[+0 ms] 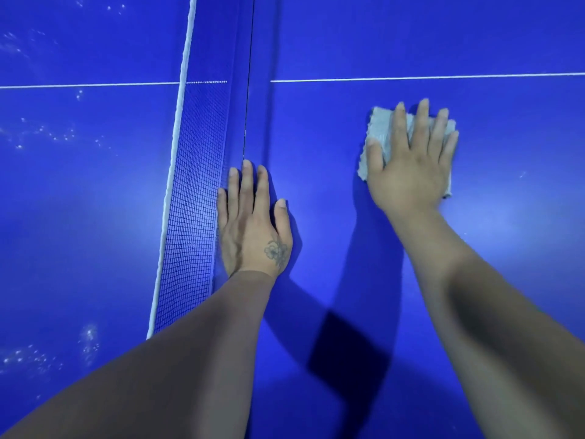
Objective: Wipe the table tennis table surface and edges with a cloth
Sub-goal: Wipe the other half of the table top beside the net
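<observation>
Two risks were judged present: the folded cloth (384, 139) could bunch or slip from under the flat palm on a fast stroke, leaving streaks, and the bracing arm could snag the net (193, 198) just beside it. The right hand (411, 163) lay on the cloth with fingers straight and spread, pressing it onto the table (316, 191) right of the net. The left hand (253, 223) rested flat on the surface, fingers extended and relaxed, holding nothing.
</observation>
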A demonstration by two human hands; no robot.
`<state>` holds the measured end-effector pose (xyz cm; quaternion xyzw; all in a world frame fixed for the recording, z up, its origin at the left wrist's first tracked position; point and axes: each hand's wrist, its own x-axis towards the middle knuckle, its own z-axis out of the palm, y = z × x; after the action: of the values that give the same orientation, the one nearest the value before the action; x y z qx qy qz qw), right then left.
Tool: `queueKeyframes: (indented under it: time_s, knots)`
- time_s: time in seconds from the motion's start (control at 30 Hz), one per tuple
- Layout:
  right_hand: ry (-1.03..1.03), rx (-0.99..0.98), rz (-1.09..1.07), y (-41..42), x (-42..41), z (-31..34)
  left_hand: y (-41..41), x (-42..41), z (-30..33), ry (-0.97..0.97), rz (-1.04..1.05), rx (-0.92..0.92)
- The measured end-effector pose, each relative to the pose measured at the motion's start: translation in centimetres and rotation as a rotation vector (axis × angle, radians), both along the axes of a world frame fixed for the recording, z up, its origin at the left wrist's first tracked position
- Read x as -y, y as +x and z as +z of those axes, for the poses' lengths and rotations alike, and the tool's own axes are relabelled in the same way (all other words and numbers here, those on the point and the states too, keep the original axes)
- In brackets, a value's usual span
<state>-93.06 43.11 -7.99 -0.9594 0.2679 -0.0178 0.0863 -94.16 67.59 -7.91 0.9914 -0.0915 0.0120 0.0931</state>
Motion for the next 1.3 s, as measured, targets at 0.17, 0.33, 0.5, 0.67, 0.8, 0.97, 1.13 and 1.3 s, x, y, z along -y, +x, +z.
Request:
queueKeyframes:
  time_s: [0.17, 0.33, 0.5, 0.67, 0.8, 0.97, 1.13, 1.3]
  knots:
    - [0.038, -0.015, -0.027, 3.3, -3.9, 0.4, 0.1, -0.1, -0.2, -0.018, -0.007, 0.021]
    - [0.024, 0.026, 0.201, -0.5, -8.8, 0.6, 0.1, 0.0, -0.3, -0.023, -0.005, 0.029]
    - [0.028, 0.001, 0.304, -9.1, -9.5, 0.8, 0.1, -0.1, -0.3, -0.027, -0.008, 0.036]
    - [0.009, 0.0, 0.267, -14.1, -5.4, 0.8, 0.1, -0.1, -0.4, -0.02, -0.01, 0.031]
    - [-0.024, 0.006, 0.144, -11.1, -2.3, 0.3, 0.0, -0.1, -0.3, -0.003, -0.014, 0.039]
    - [0.001, -0.002, 0.034, -4.7, -3.6, 0.1, 0.0, -0.2, -0.3, -0.009, -0.024, 0.048]
    - [0.004, 0.016, 0.196, -5.9, -8.5, 0.4, -0.2, -0.2, -0.4, -0.018, -0.022, 0.054]
    - [0.008, 0.002, 0.337, -13.7, -10.8, 0.7, -0.3, 0.0, -0.2, -0.019, -0.019, 0.06]
